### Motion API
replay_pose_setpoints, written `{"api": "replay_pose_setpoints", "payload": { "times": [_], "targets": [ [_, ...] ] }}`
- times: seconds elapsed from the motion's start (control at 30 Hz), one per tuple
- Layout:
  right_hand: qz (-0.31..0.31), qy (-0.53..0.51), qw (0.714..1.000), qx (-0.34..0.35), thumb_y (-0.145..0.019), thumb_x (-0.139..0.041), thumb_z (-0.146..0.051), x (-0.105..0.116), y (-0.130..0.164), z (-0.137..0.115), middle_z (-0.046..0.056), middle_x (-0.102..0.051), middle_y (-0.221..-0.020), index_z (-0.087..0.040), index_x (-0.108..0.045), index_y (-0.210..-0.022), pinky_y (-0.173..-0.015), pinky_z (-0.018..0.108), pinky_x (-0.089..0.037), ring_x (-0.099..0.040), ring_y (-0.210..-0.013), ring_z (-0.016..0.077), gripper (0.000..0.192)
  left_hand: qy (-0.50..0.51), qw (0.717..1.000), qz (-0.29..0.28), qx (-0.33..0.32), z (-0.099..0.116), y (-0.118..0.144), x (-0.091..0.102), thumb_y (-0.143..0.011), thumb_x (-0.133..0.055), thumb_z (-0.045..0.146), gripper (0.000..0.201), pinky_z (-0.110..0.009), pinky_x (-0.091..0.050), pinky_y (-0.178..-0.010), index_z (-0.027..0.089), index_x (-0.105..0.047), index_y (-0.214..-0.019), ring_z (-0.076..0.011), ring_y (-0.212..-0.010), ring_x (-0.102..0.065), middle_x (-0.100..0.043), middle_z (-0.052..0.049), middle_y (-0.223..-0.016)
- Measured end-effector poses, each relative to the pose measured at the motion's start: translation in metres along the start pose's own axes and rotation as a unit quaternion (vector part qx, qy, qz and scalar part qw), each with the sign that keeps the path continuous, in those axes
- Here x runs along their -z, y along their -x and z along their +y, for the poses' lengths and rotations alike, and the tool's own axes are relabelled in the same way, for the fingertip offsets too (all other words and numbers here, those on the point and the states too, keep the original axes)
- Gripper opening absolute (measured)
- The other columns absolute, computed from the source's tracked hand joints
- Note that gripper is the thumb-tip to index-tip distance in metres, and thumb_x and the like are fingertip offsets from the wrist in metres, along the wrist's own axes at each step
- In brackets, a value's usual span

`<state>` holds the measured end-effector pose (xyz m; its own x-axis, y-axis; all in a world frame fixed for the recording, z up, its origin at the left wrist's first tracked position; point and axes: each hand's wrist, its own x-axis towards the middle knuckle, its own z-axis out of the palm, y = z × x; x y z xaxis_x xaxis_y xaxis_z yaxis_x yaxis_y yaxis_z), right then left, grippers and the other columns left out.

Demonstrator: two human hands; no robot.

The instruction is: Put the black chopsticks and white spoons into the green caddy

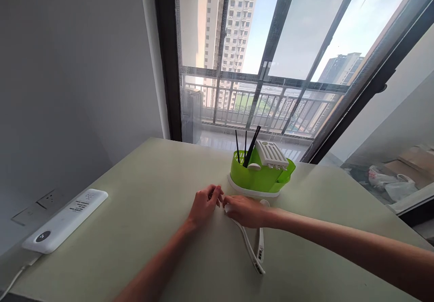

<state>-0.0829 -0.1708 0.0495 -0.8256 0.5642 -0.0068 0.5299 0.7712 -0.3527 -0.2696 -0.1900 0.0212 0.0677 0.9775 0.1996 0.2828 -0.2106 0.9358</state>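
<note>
Near the middle of the pale table, my left hand [205,201] rests with its fingers curled in and the thumb against them. Whatever may be between those fingers is hidden. Just right of it, my right hand [247,210] is closed around the upper end of a white spoon [250,250], whose long handle slants toward me. A second white spoon [260,247] lies beneath that hand, its rounded end showing past the knuckles. Right behind my hands stands a green utensil holder [252,177] on a white base, with black chopsticks [251,147] upright in its left part.
A white slotted rack [271,154] tops the holder's right part. Along the table's left edge lies a long white device [68,220] with a round dark end and a cable. Beyond the table's far edge is a large window [257,67], with bags and boxes [400,180] to the right.
</note>
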Motion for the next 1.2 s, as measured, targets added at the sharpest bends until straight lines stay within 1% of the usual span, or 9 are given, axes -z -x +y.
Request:
{"api": "replay_pose_setpoints", "payload": {
  "times": [0.07, 0.2, 0.3, 0.4, 0.47, 0.6, 0.77, 1.0, 1.2],
  "targets": [
    [-0.017, -0.039, 0.999, -0.030, -0.091, -0.058, -0.016, 0.007, -0.002, -0.006, 0.004, -0.072, -0.086, -0.016, -0.064, -0.096, -0.069, 0.027, -0.050, -0.068, -0.081, 0.0180, 0.008, 0.036, 0.999, 0.028, 0.008, 0.001, -0.002, 0.001, -0.096, -0.048, 0.060, 0.047, -0.027, -0.047, -0.061, 0.019, -0.066, -0.080, -0.0149, -0.058, -0.060, -0.066, -0.001, -0.065],
    [-0.037, -0.203, 0.975, -0.085, -0.099, -0.053, -0.039, 0.045, -0.003, -0.027, -0.004, -0.061, -0.060, -0.017, -0.066, -0.103, -0.052, 0.021, -0.048, -0.063, -0.052, 0.0120, 0.026, 0.117, 0.990, 0.072, 0.019, 0.003, -0.006, 0.006, -0.094, -0.051, 0.062, 0.046, -0.026, -0.045, -0.055, 0.019, -0.063, -0.080, -0.0130, -0.053, -0.055, -0.061, 0.002, -0.061],
    [0.043, -0.299, 0.949, -0.091, -0.095, -0.057, -0.052, 0.089, -0.001, -0.044, -0.004, -0.061, -0.060, -0.018, -0.067, -0.105, -0.050, 0.021, -0.047, -0.059, -0.050, 0.0113, 0.037, 0.153, 0.983, 0.097, 0.026, 0.001, -0.009, 0.009, -0.092, -0.054, 0.063, 0.046, -0.025, -0.043, -0.054, 0.019, -0.061, -0.078, -0.0119, -0.051, -0.052, -0.057, 0.003, -0.059],
    [0.167, -0.234, 0.955, -0.069, -0.097, -0.054, -0.055, 0.133, 0.002, -0.054, -0.003, -0.064, -0.061, -0.019, -0.069, -0.104, -0.052, 0.023, -0.047, -0.060, -0.050, 0.0121, 0.040, 0.165, 0.980, 0.105, 0.037, -0.001, -0.010, 0.010, -0.090, -0.055, 0.065, 0.048, -0.025, -0.043, -0.053, 0.019, -0.060, -0.078, -0.0121, -0.051, -0.052, -0.056, 0.003, -0.059],
    [0.269, -0.124, 0.954, -0.042, -0.101, -0.051, -0.051, 0.158, 0.005, -0.054, -0.001, -0.068, -0.067, -0.019, -0.070, -0.104, -0.055, 0.024, -0.047, -0.063, -0.053, 0.0128, 0.038, 0.154, 0.982, 0.097, 0.039, -0.001, -0.009, 0.009, -0.091, -0.052, 0.066, 0.050, -0.025, -0.043, -0.053, 0.019, -0.060, -0.078, -0.0123, -0.052, -0.052, -0.056, 0.002, -0.060],
    [0.423, 0.106, 0.900, 0.012, -0.104, -0.047, -0.043, 0.189, 0.008, -0.039, 0.006, -0.074, -0.096, -0.019, -0.072, -0.103, -0.062, 0.027, -0.047, -0.065, -0.061, 0.0136, 0.035, 0.126, 0.990, 0.063, 0.031, 0.000, -0.007, 0.005, -0.093, -0.050, 0.065, 0.050, -0.025, -0.043, -0.053, 0.018, -0.061, -0.080, -0.0122, -0.053, -0.052, -0.058, 0.001, -0.061],
    [0.408, 0.199, 0.891, 0.015, -0.106, -0.043, -0.038, 0.188, -0.002, -0.007, 0.009, -0.074, -0.101, -0.019, -0.071, -0.107, -0.066, 0.029, -0.046, -0.067, -0.079, 0.0195, 0.035, 0.109, 0.993, 0.042, 0.027, 0.001, -0.005, 0.003, -0.093, -0.050, 0.064, 0.050, -0.025, -0.043, -0.054, 0.018, -0.062, -0.080, -0.0130, -0.053, -0.054, -0.060, 0.000, -0.061],
    [0.343, 0.182, 0.921, -0.009, -0.105, -0.045, -0.030, 0.158, -0.022, 0.028, 0.009, -0.073, -0.103, -0.017, -0.072, -0.112, -0.069, 0.029, -0.047, -0.067, -0.079, 0.0190, 0.031, 0.119, 0.992, 0.033, 0.039, 0.001, -0.004, 0.003, -0.093, -0.051, 0.063, 0.049, -0.026, -0.043, -0.054, 0.018, -0.063, -0.079, -0.0130, -0.054, -0.054, -0.059, 0.001, -0.061],
    [0.335, 0.195, 0.921, -0.036, -0.105, -0.045, -0.028, 0.155, -0.022, 0.040, 0.010, -0.073, -0.107, -0.017, -0.074, -0.115, -0.068, 0.030, -0.050, -0.069, -0.080, 0.0203, 0.032, 0.109, 0.993, 0.021, 0.041, 0.000, -0.003, 0.001, -0.094, -0.049, 0.064, 0.050, -0.025, -0.044, -0.054, 0.018, -0.063, -0.081, -0.0137, -0.055, -0.055, -0.061, -0.001, -0.064]
  ]
}}
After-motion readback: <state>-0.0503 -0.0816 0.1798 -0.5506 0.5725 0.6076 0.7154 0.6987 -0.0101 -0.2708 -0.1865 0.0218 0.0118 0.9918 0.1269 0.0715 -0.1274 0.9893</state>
